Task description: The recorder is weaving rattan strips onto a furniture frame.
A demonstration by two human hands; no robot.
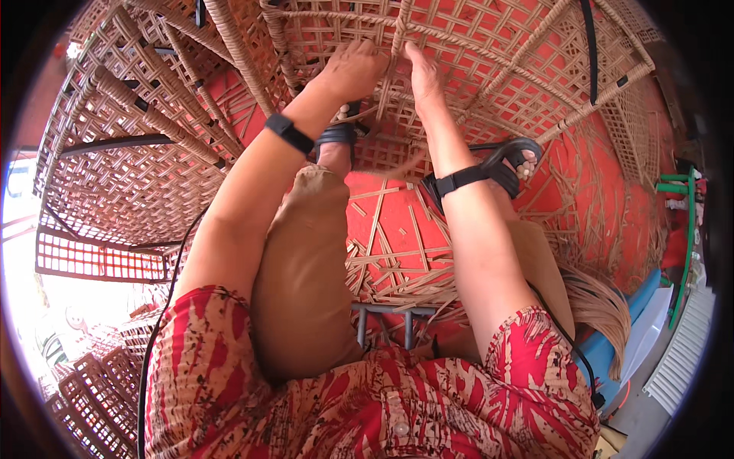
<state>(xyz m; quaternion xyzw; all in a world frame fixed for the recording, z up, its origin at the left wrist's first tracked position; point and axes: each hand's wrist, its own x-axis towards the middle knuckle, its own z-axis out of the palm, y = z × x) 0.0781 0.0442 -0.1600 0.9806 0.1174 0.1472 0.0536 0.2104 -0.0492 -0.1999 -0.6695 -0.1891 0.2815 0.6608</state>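
A large tan woven rattan-look panel (489,46), with cord-wrapped ribs and an open lattice, stands upright in front of me. My left hand (353,70) is at the left of a wrapped vertical rib (401,34), its fingers curled in. Whatever those fingers pinch is hidden. Just right of the same rib, my right hand (426,75) is seen edge-on with the thumb raised. Its other fingers are out of sight, so I cannot tell whether it grips anything. Narrow strands run down from the lattice between the two hands.
Another woven piece (145,145) with wrapped bars leans at the left. Cut strips (405,260) litter the red floor between my sandalled feet. A bundle of long strands (600,306) lies by my right knee, beside a blue object (642,294). Green bars (692,229) stand far right.
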